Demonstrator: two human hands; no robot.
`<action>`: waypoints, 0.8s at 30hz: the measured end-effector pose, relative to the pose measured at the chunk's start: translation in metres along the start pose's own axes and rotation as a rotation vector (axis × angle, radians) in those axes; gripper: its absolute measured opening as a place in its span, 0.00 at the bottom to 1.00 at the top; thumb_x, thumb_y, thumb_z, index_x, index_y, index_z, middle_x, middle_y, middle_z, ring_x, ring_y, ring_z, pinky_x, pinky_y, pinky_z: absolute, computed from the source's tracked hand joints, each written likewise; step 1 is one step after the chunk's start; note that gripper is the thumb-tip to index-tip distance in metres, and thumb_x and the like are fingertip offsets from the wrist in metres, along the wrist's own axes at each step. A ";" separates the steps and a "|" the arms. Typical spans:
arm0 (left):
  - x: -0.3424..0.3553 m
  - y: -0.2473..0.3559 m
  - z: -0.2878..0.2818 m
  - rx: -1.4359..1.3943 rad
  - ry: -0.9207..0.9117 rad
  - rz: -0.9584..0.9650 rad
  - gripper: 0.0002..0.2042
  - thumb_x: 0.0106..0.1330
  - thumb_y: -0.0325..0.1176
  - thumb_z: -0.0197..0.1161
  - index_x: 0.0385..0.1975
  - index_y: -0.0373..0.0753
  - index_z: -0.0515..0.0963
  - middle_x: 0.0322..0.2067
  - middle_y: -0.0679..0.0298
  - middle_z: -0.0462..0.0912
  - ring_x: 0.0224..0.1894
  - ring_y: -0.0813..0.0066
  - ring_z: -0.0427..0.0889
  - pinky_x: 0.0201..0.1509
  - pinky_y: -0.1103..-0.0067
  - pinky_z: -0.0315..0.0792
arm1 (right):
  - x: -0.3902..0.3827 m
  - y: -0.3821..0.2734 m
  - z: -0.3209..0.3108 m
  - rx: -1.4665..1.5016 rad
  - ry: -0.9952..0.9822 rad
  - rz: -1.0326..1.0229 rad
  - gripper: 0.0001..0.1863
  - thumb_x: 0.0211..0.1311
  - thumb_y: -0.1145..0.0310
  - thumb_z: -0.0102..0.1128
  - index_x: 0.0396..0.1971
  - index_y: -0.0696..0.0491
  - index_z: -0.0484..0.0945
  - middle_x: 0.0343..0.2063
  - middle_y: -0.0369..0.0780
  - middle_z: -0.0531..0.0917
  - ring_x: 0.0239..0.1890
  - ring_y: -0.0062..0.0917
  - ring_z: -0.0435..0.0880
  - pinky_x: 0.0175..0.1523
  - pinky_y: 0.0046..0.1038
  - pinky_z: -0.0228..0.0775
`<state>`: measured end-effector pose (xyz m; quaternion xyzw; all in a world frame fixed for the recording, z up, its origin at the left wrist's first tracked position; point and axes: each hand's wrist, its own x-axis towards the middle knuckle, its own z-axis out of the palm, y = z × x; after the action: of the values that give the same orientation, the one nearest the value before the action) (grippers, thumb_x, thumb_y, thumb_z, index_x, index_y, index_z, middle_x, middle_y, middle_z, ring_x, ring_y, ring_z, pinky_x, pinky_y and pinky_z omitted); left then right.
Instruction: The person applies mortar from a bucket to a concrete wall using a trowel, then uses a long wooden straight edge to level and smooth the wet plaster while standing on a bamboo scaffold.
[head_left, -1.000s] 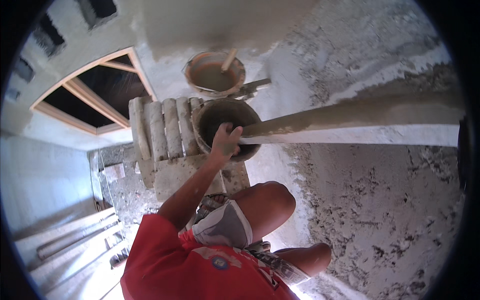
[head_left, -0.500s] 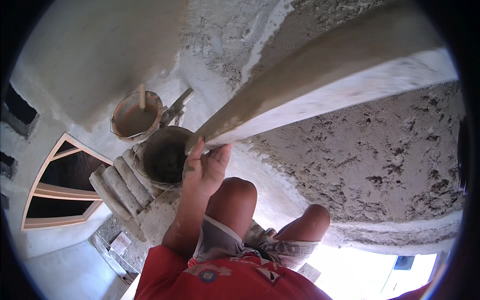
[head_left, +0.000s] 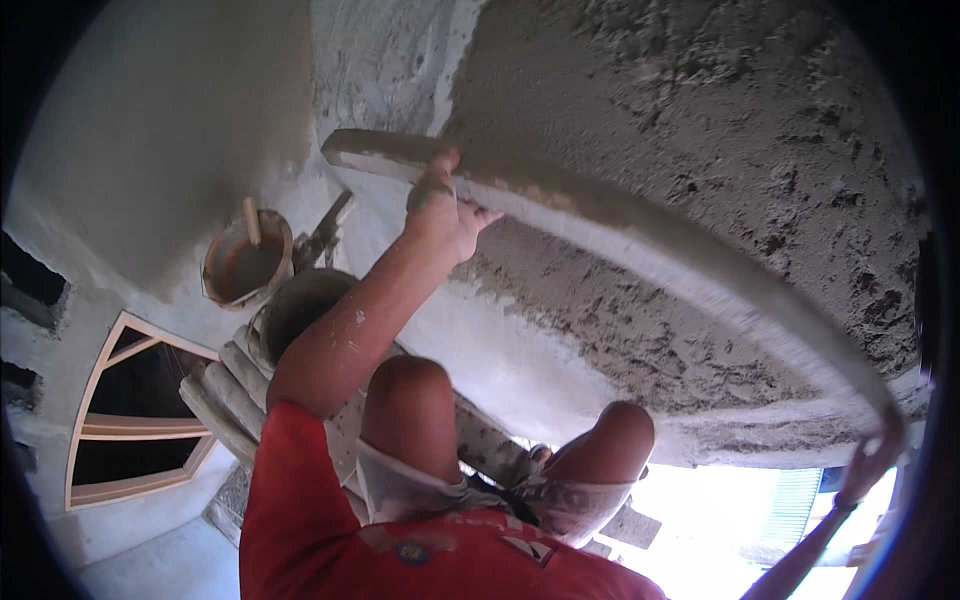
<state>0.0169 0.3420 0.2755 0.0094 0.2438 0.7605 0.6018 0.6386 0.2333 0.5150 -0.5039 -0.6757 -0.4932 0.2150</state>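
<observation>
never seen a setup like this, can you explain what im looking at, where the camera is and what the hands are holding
There's no robot: this is a person with bare hands. A wide fisheye camera worn on the head looks down, so straight edges appear curved. The left hand has its grip around a long board lying across the view, near one end. The right hand is at the far end, too blurred to tell how it holds on. Behind the board is a rough grey wall. To the left are a bucket with a stick in it and a dark bucket partly hidden by the left arm.
</observation>
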 end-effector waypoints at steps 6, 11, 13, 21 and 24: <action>0.055 -0.076 -0.024 0.328 0.164 -0.146 0.27 0.68 0.46 0.50 0.60 0.37 0.56 0.59 0.52 0.64 0.60 0.53 0.67 0.61 0.50 0.61 | -0.198 -0.029 0.124 0.001 -0.189 0.039 0.22 0.55 0.70 0.56 0.53 0.53 0.72 0.52 0.48 0.70 0.59 0.45 0.65 0.62 0.49 0.56; 0.104 -0.150 -0.063 0.372 0.085 -0.126 0.27 0.65 0.44 0.56 0.58 0.36 0.59 0.51 0.49 0.69 0.48 0.52 0.76 0.46 0.54 0.76 | -0.270 -0.028 0.186 0.111 -0.318 0.154 0.23 0.58 0.64 0.54 0.54 0.53 0.68 0.53 0.49 0.68 0.59 0.46 0.62 0.61 0.49 0.53; 0.106 -0.161 -0.047 0.379 0.104 -0.084 0.26 0.64 0.44 0.57 0.56 0.36 0.60 0.49 0.50 0.71 0.46 0.54 0.78 0.44 0.56 0.77 | -0.274 -0.029 0.210 0.135 -0.284 0.174 0.23 0.59 0.63 0.53 0.54 0.53 0.67 0.54 0.49 0.67 0.60 0.46 0.62 0.61 0.49 0.52; 0.073 -0.148 0.034 0.433 0.135 0.410 0.18 0.62 0.41 0.59 0.39 0.38 0.59 0.33 0.59 0.69 0.33 0.70 0.76 0.20 0.75 0.77 | -0.286 -0.055 0.245 0.138 -0.145 0.272 0.31 0.49 0.76 0.58 0.57 0.52 0.62 0.56 0.50 0.66 0.60 0.46 0.63 0.61 0.49 0.51; 0.081 -0.117 0.074 0.429 0.081 0.641 0.18 0.62 0.42 0.59 0.35 0.39 0.57 0.34 0.61 0.63 0.30 0.76 0.68 0.22 0.79 0.71 | -0.264 -0.082 0.243 0.132 -0.097 0.362 0.37 0.42 0.84 0.60 0.58 0.52 0.62 0.56 0.50 0.66 0.60 0.47 0.63 0.62 0.50 0.51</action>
<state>0.1241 0.4617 0.2731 0.1806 0.4058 0.8414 0.3078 0.7206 0.3238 0.1682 -0.6251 -0.6145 -0.3764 0.3000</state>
